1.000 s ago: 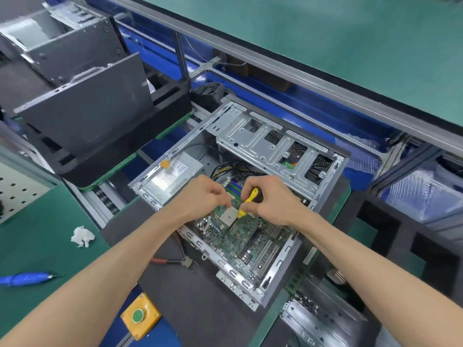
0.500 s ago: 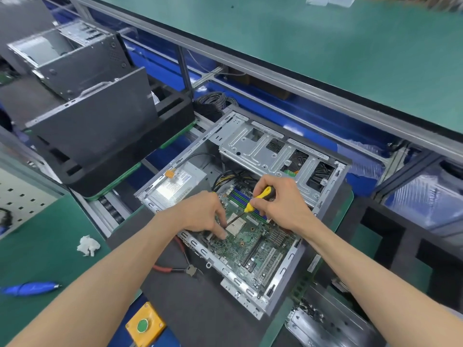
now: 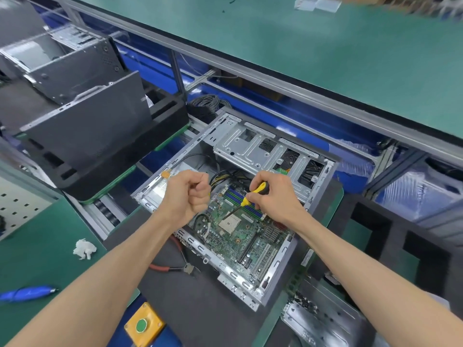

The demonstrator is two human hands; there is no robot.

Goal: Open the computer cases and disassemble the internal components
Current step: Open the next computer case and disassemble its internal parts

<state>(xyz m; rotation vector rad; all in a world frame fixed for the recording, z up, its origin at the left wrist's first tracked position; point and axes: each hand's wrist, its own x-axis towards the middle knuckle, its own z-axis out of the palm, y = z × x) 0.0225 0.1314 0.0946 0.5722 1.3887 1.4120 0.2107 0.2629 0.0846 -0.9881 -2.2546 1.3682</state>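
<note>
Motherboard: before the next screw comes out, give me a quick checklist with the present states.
1. Case open, motherboard exposed: ok.
2. Screwdriver gripped in right hand: ok.
3. Screwdriver tip seated in a screw: cannot tell, too small.
4. Left hand off the board: ok, fisted above it; whether it holds a screw, cannot tell.
5. Black cable clear of the board: not ok, it loops over the left edge.
6. Pliers outside the case: ok, on the mat.

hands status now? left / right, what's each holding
Left hand: fingers curled in a fist above the open case; anything inside it cannot be told.
Right hand: grip on the yellow-handled screwdriver, tip down at the motherboard.
</note>
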